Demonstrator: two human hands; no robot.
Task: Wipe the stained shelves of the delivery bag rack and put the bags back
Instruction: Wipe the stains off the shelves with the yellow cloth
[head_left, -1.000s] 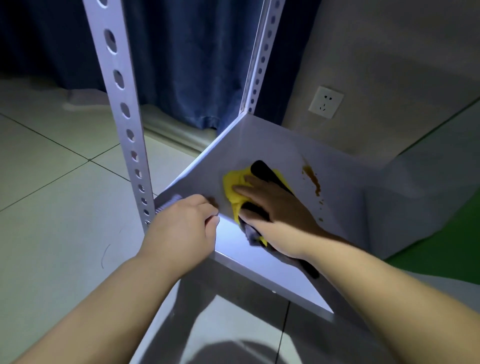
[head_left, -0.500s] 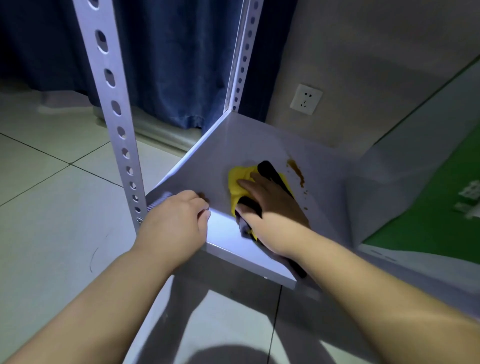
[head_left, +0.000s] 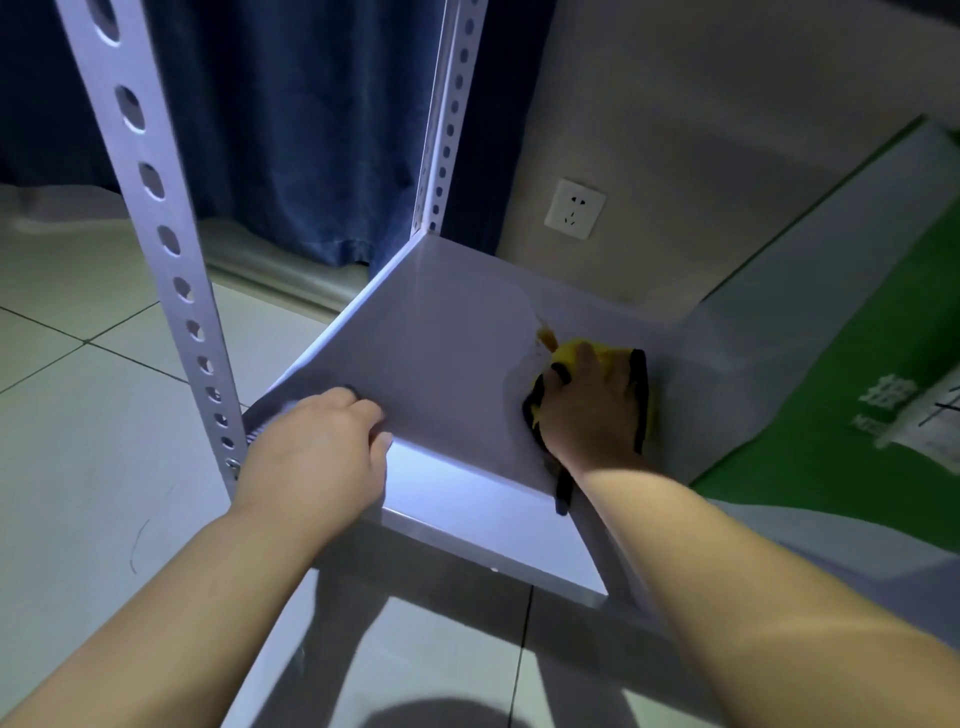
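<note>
Your right hand has slid the yellow-and-black wiping cloth rightward across the white metal shelf to the brown stain, fingers laid flat and pressing down. Your left hand curls over the shelf's front-left edge. The green-and-white delivery bag sits just right of the shelf.

Cloth: mostly under the right hand; only yellow and black edges show.
Stain: near part covered by the cloth.
Left hand: hides the shelf corner and most of a grey ribbed thing; whether it grips that is unclear.
Bag: cut off at the right edge; print blurred, unreadable.
Posts: tops out of frame.
</note>
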